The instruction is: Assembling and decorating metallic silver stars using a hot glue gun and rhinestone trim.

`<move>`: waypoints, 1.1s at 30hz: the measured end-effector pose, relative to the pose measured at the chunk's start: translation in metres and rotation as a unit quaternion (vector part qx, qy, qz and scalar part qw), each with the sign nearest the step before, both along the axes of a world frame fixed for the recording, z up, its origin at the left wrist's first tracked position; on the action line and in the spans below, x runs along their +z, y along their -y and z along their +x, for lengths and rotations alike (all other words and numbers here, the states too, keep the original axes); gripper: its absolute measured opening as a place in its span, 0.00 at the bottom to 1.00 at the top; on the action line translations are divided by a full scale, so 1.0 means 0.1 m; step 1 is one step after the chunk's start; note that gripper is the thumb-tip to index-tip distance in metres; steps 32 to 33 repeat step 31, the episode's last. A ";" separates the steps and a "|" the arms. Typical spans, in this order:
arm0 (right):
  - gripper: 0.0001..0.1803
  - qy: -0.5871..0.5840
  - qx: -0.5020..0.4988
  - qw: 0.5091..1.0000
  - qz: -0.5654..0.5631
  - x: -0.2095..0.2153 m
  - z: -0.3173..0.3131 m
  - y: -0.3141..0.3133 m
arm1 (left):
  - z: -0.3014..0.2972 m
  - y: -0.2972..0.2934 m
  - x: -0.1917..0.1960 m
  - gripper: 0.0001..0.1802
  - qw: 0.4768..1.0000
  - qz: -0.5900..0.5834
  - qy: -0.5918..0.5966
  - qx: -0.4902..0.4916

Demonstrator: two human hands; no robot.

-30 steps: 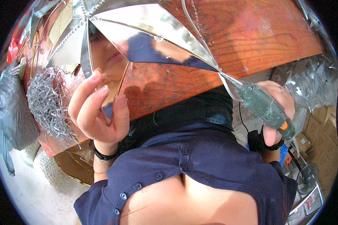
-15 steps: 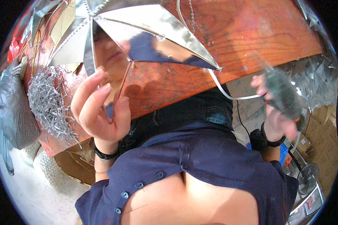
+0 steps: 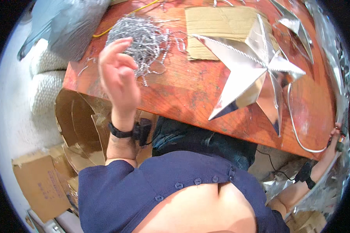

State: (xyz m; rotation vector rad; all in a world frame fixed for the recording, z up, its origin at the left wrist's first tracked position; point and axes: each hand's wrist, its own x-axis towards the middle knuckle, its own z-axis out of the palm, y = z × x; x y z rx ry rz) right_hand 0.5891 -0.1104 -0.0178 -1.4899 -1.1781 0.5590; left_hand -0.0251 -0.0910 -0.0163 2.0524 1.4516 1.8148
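Observation:
A mirror-like silver star (image 3: 245, 79) lies on the table, with beaded chain along some of its ridges. My left hand (image 3: 120, 73) is raised at the near edge of a tangled heap of silver bead chain (image 3: 138, 40). Its fingers are loosely bent and apart, and nothing shows in them. Far out at the right rim, my right hand (image 3: 333, 136) is closed around a dark green hand tool (image 3: 340, 144), small and partly hidden here. A white cord (image 3: 295, 132) curves over the table between the star and that hand.
A cardboard sheet (image 3: 202, 35) lies behind the star on the reddish wooden table (image 3: 175, 93). A second silver star piece (image 3: 297, 29) is at the back right. Grey plastic bag (image 3: 72, 29) stands at left, cardboard boxes (image 3: 41, 182) below. Clear plastic lines the right side.
The view has swung left. My left hand has left the star and moved to the bead-chain heap. My right hand has gone out to the right with the green tool. The star now rests on the table.

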 end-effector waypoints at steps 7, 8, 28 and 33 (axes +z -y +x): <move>0.25 0.484 0.033 0.870 -0.086 0.00 -0.57 -0.43 | -0.26 0.05 0.21 0.11 0.985 -0.090 -0.101 0.106; 0.26 0.496 0.067 0.861 -0.091 -0.01 -0.55 -0.47 | -0.19 -0.01 0.21 0.05 0.983 -0.096 -0.120 0.098; 0.15 0.438 0.031 0.898 0.042 1.21 -1.17 -0.06 | -0.27 -0.91 0.51 0.07 0.960 -0.232 -0.150 -0.048; 0.15 0.324 0.069 0.939 0.089 1.30 -1.27 -0.12 | -0.52 -0.98 0.86 0.07 0.959 -0.251 0.058 -0.117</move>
